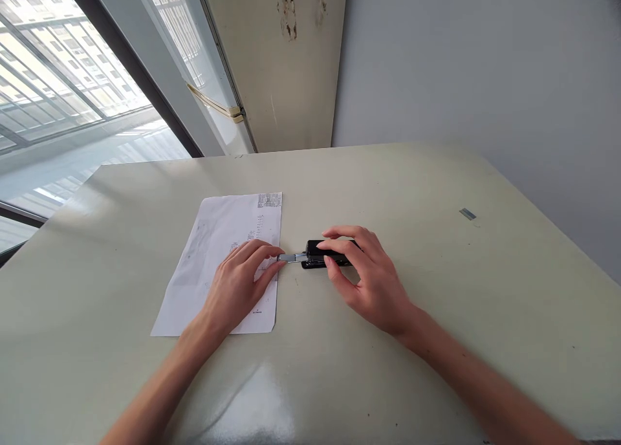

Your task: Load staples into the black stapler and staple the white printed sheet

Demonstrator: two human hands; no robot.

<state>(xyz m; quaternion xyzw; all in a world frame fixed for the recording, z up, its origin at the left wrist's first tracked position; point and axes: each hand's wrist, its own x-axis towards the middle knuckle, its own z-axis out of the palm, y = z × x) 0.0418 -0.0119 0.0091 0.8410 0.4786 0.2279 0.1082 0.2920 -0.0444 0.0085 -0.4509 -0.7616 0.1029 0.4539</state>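
A black stapler (pixel 317 248) lies on the table, partly covered by my right hand (pixel 366 273). The fingers and thumb of that hand curve around its sides. From the stapler's left end sticks out a metal slide (pixel 292 258). My left hand (pixel 245 273) pinches the tip of this slide between thumb and index finger. Under the left hand rests a sheet of white paper (pixel 230 222) with printed text and a dense printed block at its top right corner. Whether staples sit in the slide is too small to tell.
A short grey strip, which looks like staples (pixel 468 213), lies on the right part of the pale table (pixel 412 186). Beyond the table's far edge stand a cream panel (pixel 291 89) and a grey wall (pixel 460 63). Windows (pixel 58 63) fill the left side.
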